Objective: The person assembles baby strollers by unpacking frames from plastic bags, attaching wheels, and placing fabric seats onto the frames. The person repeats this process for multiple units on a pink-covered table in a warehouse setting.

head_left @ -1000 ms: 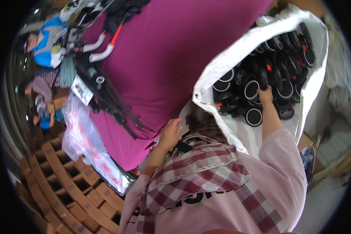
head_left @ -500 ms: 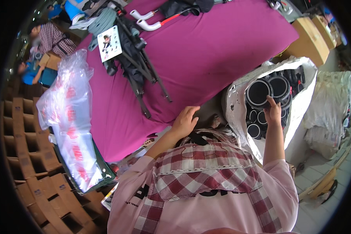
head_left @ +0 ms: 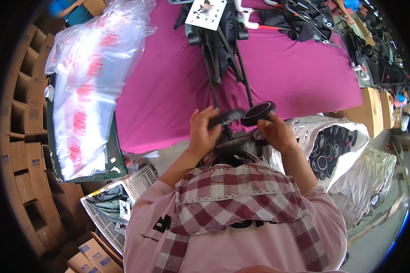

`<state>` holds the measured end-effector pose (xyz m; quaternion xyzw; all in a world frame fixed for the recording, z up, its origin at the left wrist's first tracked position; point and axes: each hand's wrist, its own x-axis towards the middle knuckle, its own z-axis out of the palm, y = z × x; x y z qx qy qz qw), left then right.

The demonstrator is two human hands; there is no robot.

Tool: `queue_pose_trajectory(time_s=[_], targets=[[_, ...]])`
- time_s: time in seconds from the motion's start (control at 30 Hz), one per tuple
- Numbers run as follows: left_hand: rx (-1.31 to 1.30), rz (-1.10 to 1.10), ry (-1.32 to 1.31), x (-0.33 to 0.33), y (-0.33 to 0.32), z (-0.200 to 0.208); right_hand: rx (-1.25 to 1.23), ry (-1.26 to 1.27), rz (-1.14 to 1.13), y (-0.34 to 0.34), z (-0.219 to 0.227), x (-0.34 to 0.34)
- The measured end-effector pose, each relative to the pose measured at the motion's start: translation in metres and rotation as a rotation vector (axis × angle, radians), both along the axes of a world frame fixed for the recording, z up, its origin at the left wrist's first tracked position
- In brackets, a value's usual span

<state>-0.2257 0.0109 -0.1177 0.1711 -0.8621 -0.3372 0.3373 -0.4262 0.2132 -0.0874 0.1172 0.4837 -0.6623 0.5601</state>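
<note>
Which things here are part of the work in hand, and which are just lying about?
In hand: left hand and right hand holding black wheels; white sack of wheels; folded stroller frame on the magenta table.

Lying about: clear plastic bags, cardboard boxes, white basket.

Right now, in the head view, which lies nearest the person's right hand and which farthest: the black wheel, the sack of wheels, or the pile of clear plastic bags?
1. Black wheel: held in the right hand.
2. Sack of wheels: just to the right, beside the table.
3. Pile of clear plastic bags: far left, across the magenta table.
</note>
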Motion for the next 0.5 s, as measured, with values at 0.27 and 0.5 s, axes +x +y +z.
queue_pose_trajectory(time_s=[0.27, 0.5], targets=[[0.659, 0.327, -0.232, -0.016, -0.034, -0.044, 0.233, 1.018, 0.395, -0.063, -0.093, -0.008], [0.755, 0.356, -0.486, -0.049, -0.029, -0.111, 0.148, 1.062, 0.69, -0.06, -0.073, -0.049]])
